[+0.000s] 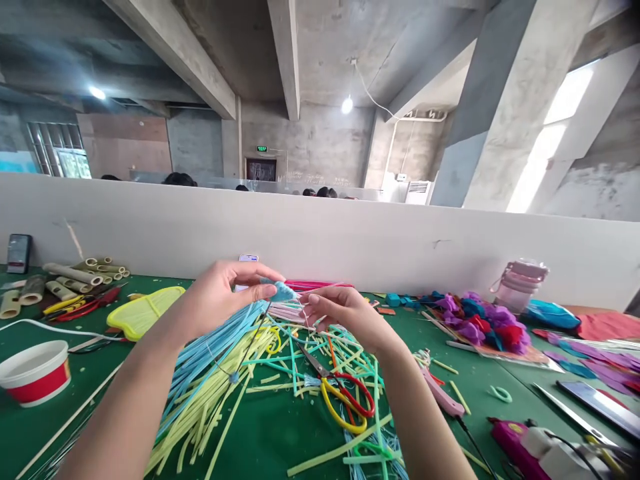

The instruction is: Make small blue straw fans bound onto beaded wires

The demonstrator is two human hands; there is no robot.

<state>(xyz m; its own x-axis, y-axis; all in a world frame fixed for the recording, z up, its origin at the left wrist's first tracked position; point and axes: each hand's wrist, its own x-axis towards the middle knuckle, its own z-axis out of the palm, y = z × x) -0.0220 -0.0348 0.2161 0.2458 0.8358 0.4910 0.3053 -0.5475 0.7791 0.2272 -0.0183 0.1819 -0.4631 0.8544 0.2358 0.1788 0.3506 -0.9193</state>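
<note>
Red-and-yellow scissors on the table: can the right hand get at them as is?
Probably yes. The scissors lie just nearer the wearer than the right hand, handle loops uncovered. That hand seems to be pinching a thin strand, so it would likely have to let go first.

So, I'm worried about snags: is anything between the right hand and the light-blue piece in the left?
Nothing visible blocks the right hand; only a thin strand shows between it and the light-blue piece.
</note>
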